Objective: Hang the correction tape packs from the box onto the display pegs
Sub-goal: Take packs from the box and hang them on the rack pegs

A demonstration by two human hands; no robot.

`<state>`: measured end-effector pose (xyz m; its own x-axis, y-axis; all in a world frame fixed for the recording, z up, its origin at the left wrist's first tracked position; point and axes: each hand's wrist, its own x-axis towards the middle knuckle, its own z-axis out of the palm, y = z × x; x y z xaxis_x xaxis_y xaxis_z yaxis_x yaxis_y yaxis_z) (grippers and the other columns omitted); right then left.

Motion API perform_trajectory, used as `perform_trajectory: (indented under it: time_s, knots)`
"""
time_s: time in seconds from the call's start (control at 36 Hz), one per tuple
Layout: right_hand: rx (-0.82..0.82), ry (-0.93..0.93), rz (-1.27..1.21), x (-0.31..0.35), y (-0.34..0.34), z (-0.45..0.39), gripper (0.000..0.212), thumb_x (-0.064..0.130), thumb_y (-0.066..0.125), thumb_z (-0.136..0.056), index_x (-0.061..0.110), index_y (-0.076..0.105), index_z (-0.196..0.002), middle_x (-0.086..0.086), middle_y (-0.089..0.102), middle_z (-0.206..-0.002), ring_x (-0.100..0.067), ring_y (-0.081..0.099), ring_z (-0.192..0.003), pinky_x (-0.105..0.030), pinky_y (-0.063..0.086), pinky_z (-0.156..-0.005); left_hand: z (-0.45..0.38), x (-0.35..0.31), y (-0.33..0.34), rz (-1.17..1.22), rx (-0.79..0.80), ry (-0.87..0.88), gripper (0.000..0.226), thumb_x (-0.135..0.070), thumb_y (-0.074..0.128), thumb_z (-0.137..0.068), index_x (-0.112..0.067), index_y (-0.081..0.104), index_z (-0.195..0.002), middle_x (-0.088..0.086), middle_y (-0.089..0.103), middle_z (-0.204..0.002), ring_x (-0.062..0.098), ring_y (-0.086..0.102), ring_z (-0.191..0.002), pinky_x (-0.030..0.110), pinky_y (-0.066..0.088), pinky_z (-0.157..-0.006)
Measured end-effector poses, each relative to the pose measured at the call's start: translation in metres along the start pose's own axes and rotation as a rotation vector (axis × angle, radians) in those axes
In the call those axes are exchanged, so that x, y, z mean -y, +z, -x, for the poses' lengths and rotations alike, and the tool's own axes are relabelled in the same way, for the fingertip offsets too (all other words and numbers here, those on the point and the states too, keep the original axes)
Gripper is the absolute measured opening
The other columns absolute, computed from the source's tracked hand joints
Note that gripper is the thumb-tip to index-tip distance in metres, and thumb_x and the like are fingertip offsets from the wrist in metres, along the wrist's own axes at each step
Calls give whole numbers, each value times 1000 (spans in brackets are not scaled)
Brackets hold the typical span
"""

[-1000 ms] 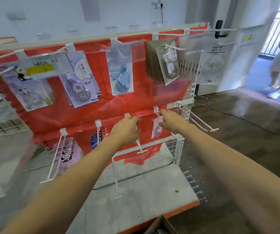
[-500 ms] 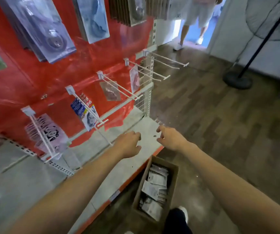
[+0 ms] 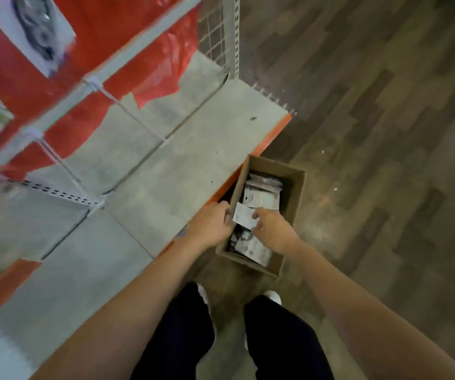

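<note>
Floor: grey-brown wood-look planks (image 3: 385, 133) fill the right half of the frame; the person stands on them, dark trousers and pale shoe tips at the bottom centre.
Display backing: red sheet (image 3: 127, 28) in the upper left, blurred, with a few packets hanging before it; it seems to serve as the backdrop for hung goods.
Display pegs: white wire pegs (image 3: 130, 116) jut out from a pale crossbar at left of centre, bare where visible, so a carded pack could slide on from the tip.
Shelf: grey base shelf (image 3: 144, 187) with an orange front edge runs from lower left to centre; nothing of the task lies on it.
Left hand: left hand (image 3: 210, 226) at centre, fingers curled at the near left edge of a pack, apparently pinching or steadying it.
Held pack: one white correction tape pack (image 3: 244, 216) sits raised between the two hands, just above the box's contents; probably being singled out for hanging.
Right hand: right hand (image 3: 273, 229) just right of the pack, fingertips on its right edge; a full grip cannot be told through the blur.
Box: open cardboard box (image 3: 292, 204) on the floor against the shelf's front, within reach below the pegs.
Remaining packs: more correction tape packs (image 3: 262, 196) lie loosely stacked inside, directly under and beyond the hands.
</note>
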<state>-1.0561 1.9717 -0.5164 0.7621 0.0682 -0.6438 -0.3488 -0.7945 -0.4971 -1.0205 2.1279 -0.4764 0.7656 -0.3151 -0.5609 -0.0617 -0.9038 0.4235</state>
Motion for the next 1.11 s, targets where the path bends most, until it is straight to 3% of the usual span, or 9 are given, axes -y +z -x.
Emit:
perform_trajectory:
  time_s: [0.08, 0.19, 0.39, 0.53, 0.64, 0.75, 0.89, 1.0, 1.11]
  knots:
    - [19, 56, -27, -42, 57, -43, 35, 23, 53, -97, 12, 45, -129, -11, 57, -120, -26, 58, -101, -36, 50, -82, -37, 33, 62, 48, 3, -5, 21, -24, 59, -90, -12, 59, -107, 6, 62, -104, 23, 61, -95, 41, 50, -85]
    - [-16, 109, -28, -91, 108, -101, 37, 22, 54, -96, 12, 45, -130, -12, 57, -124, -28, 56, -110, -38, 48, -91, -87, 71, 129, -16, -40, 41, 29, -23, 57, -92, -13, 57, -119, 5, 60, -108, 20, 59, -96, 30, 47, -79]
    - [-149, 75, 43, -158, 127, -196, 38, 20, 52, -96, 11, 45, -133, -13, 55, -129, -29, 54, -114, -39, 46, -94, -186, 98, 192, -184, -241, 207, 33, -28, 57, -93, -15, 54, -123, 4, 59, -120, 22, 53, -111, 30, 43, -87]
    - [-249, 51, 115, -192, 119, -246, 41, 20, 55, -96, 11, 45, -135, -11, 55, -130, -26, 53, -117, -31, 43, -92, -242, 99, 213, -252, -304, 313, 33, -29, 57, -93, -15, 54, -123, 4, 57, -119, 20, 52, -111, 26, 38, -83]
    - [-225, 80, 181, -205, 107, -267, 41, 21, 56, -96, 11, 48, -135, -9, 55, -133, -25, 51, -121, -30, 42, -95, -271, 101, 223, -237, -329, 345, 32, -29, 59, -93, -15, 57, -122, 3, 59, -117, 18, 53, -108, 22, 36, -80]
    - [-270, 126, 40, -202, 101, -276, 39, 19, 56, -95, 10, 51, -133, -11, 58, -128, -24, 58, -112, -30, 47, -88, -277, 94, 219, -140, -332, 387, 31, -26, 59, -93, -14, 58, -121, 3, 61, -117, 15, 56, -103, 20, 36, -78]
    - [-132, 123, -3, -197, 127, -296, 42, 14, 58, -94, 11, 50, -135, -11, 53, -134, -25, 56, -114, -29, 50, -86, -271, 97, 215, -73, -336, 414, 28, -26, 60, -93, -16, 59, -119, 0, 60, -113, 8, 51, -90, 21, 44, -79]
    - [-58, 134, 98, -201, 147, -323, 55, 9, 59, -92, 13, 40, -144, -11, 46, -144, -27, 48, -127, -35, 43, -103, -271, 111, 214, -143, -330, 445, 28, -27, 55, -96, -16, 55, -122, -4, 52, -110, 5, 43, -87, 18, 35, -75]
    - [13, 166, 233, -203, 161, -335, 66, 18, 68, -87, 11, 35, -144, -13, 44, -142, -31, 50, -121, -41, 49, -96, -272, 113, 214, -160, -321, 462, 29, -25, 54, -96, -17, 54, -124, -1, 53, -118, 5, 42, -90, 18, 34, -75]
